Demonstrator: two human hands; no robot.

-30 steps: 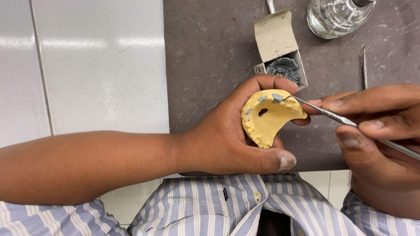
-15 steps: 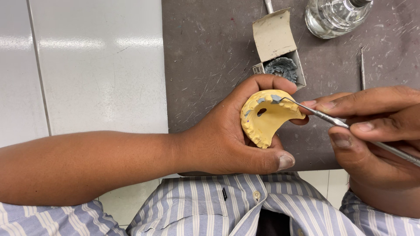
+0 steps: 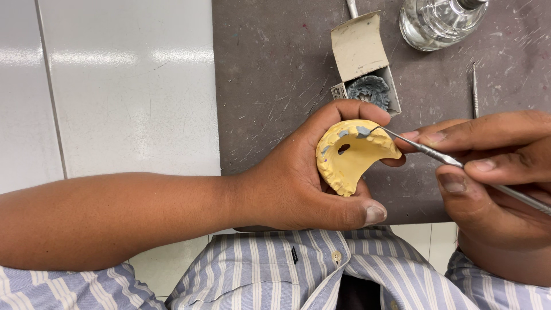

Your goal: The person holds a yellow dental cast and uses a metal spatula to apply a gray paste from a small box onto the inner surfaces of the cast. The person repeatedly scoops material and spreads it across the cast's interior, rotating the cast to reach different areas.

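My left hand point(image 3: 304, 178) grips a yellow horseshoe-shaped dental cast point(image 3: 351, 156) with grey patches along its top arch and a small dark hole. Thumb below, fingers curled over the top edge. My right hand point(image 3: 493, 172) pinches a thin metal carving tool point(image 3: 436, 154) like a pen. The tool's tip touches a grey patch on the cast's upper rim.
A dark scratched worktop point(image 3: 275, 74) lies under the hands, beside white floor tiles point(image 3: 115, 86) on the left. A small open cardboard box point(image 3: 367, 63) holds a grey lump. A clear glass jar point(image 3: 439, 20) stands top right, a second metal tool point(image 3: 475, 89) lies near it.
The tool's tip has slid slightly left along the cast's top rim onto the grey patch. My left hand and the cast have stayed almost still.
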